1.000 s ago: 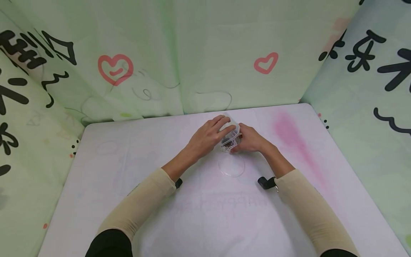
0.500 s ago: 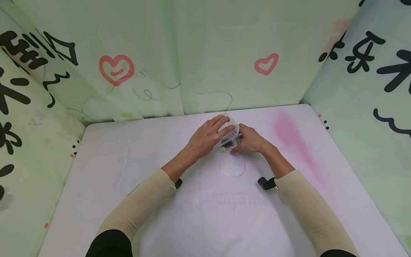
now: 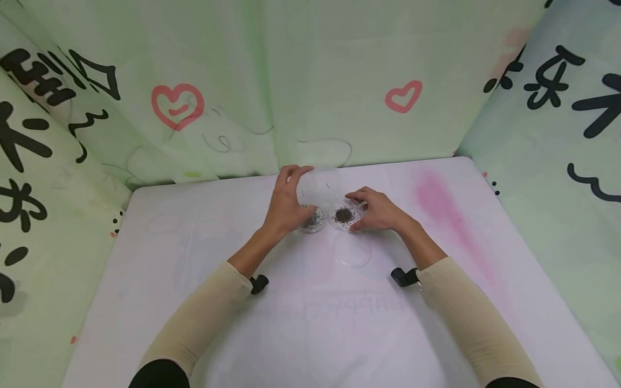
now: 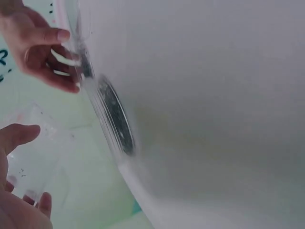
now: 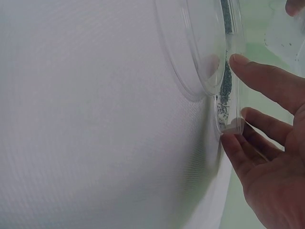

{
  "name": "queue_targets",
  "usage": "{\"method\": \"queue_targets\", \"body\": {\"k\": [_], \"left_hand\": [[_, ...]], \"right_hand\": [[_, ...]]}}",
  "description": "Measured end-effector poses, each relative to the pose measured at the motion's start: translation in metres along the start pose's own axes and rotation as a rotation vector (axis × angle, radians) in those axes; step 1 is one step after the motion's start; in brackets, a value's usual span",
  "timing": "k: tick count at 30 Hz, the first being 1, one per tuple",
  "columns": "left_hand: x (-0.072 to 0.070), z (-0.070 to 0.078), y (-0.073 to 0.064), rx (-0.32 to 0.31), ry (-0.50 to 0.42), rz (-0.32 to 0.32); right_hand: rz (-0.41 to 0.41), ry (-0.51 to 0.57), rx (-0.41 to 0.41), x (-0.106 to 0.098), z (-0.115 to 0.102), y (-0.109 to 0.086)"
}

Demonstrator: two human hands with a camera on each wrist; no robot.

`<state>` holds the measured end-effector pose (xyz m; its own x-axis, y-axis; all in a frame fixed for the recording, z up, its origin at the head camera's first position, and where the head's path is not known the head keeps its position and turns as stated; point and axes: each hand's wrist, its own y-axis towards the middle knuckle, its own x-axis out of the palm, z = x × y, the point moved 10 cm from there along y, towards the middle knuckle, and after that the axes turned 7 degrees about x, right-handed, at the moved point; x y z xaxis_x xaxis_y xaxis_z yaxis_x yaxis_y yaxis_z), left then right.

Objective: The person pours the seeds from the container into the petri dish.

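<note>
My left hand (image 3: 283, 207) grips a clear plastic container (image 3: 324, 186) between thumb and fingers, raised over the far part of the table; a few dark specks cling inside it (image 4: 43, 152). Below and partly behind that hand sits a round clear dish (image 3: 314, 221) of dark grains. Right beside it is a second clear dish (image 3: 344, 215), with a dark heap in its middle and scattered grains around. My right hand (image 3: 380, 211) holds this second dish by its rim, thumb in front and fingers behind. A small whitish piece (image 5: 234, 127) shows at the right fingertips.
A clear round lid (image 3: 351, 266) lies flat just in front of the second dish. The white-covered table (image 3: 310, 334) ends close behind the dishes, against a green curtain (image 3: 330, 81). Black camera mounts (image 3: 404, 277) sit on both wrists.
My left hand has lifted the clear container up and leftward, off the second dish, uncovering the dark heap there and the other dish. The right hand has stayed in place.
</note>
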<state>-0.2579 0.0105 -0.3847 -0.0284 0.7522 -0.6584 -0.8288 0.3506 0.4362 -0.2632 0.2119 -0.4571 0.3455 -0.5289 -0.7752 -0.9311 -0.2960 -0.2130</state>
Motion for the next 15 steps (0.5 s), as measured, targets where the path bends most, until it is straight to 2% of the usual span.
{"method": "queue_targets", "body": {"k": [3,7,11,15], "left_hand": [[-0.012,-0.019,-0.006,-0.096,-0.093,0.027],[-0.025,-0.046,-0.020,-0.217,-0.210,0.023],[-0.038,-0.073,-0.039,-0.336,-0.295,-0.018],[-0.051,-0.095,-0.054,-0.419,-0.284,-0.100]], "right_hand": [[0.003,-0.002,0.002,-0.001,0.002,-0.001],[0.000,0.011,0.000,-0.001,0.002,-0.001],[-0.011,0.018,-0.005,0.001,0.000,-0.002],[-0.013,0.011,0.002,0.000,0.000,-0.002]]}}
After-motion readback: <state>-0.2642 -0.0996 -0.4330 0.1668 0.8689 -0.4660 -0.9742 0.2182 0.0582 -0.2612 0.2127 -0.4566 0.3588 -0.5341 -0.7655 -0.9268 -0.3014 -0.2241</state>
